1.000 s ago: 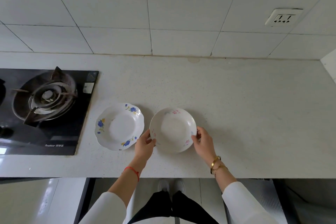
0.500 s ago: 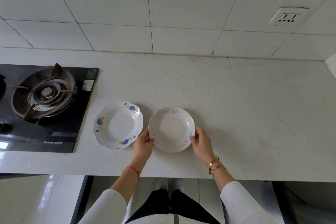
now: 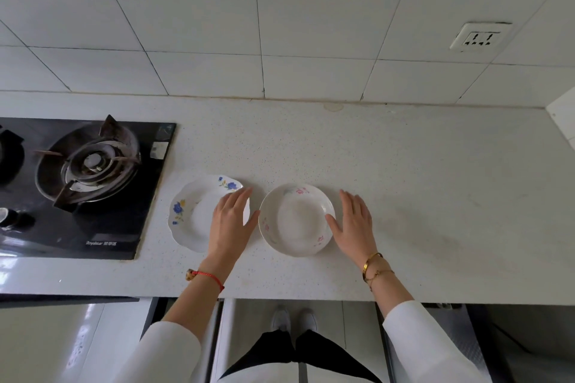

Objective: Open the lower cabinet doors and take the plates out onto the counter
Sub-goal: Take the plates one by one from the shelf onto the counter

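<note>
Head view: both hands, left (image 3: 231, 224) and right (image 3: 354, 224), are open, with the pink plate (image 3: 297, 219) between them. A bump could slide it off the counter (image 3: 435, 196).

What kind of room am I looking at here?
Likely a home kitchen: a gas hob set into a speckled counter, a tiled wall behind, and two plates set out.

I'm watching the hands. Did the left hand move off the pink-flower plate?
Yes. The left hand let go of the pink-flower plate and shifted toward the stove, now over the blue-flower plate.
</note>
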